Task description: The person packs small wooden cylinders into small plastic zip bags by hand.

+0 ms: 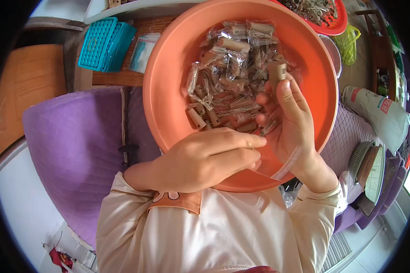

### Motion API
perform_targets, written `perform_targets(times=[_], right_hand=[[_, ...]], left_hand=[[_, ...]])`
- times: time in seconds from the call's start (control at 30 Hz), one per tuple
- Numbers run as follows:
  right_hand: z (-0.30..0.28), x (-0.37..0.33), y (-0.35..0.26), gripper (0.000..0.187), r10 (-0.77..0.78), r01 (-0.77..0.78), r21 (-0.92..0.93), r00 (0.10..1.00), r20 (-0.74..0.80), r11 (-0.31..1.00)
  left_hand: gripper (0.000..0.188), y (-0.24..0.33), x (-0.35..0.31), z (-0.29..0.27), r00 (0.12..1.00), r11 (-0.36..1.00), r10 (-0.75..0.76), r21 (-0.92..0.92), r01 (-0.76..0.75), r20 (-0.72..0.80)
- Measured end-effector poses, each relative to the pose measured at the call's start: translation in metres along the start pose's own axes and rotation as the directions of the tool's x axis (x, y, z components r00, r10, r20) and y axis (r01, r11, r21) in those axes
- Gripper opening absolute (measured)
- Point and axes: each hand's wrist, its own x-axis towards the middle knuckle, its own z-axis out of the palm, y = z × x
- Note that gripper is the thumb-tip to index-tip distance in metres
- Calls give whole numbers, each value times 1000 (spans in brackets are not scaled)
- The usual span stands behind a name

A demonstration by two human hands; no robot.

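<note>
A wide orange basin (166,59) is in front of me, holding several tan tubes (197,119) and many pieces wrapped in crinkled clear plastic (234,45). My right hand (296,113), at the basin's right side, grips one tan tube (277,75) upright between thumb and fingers. A flat clear plastic bag (287,164) stretches below it, close to the right wrist. My left hand (205,154) reaches across the basin's near rim. Its fingers are bent together at that bag's edge, and the fingertips are partly hidden.
Stacked turquoise plastic baskets (102,45) and a pale packet (143,52) rest on a wooden surface at far left. A red basket (332,22) of tangled brownish pieces stands at far right. Purple quilted seating (73,132) flanks me; at right are a white sack (380,111) and stacked baskets (366,168).
</note>
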Motion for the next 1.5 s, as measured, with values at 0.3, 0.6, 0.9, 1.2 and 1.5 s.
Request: perform_targets(times=[0.3,0.6,0.9,1.2,1.5], right_hand=[[-15,-14,2,42,213,-109,-318,926,311,942],[-37,-9,-11,36,-395,489,-419,870,293,765],[-29,-25,-14,36,-587,712,-399,702,402,578],[-25,-27,-15,26,-391,454,-436,891,231,777],[-31,-25,-10,26,-637,656,-599,713,291,460]], left_hand=[[13,-11,1,-8,967,988,-115,76,135,-227],[13,-33,-12,-13,858,896,-418,-291,335,-299],[32,-22,-1,-13,838,865,-501,-95,493,-215],[37,-19,-3,-6,873,899,-437,-129,418,-215],[36,-13,-3,-9,894,909,-416,-94,406,-166]])
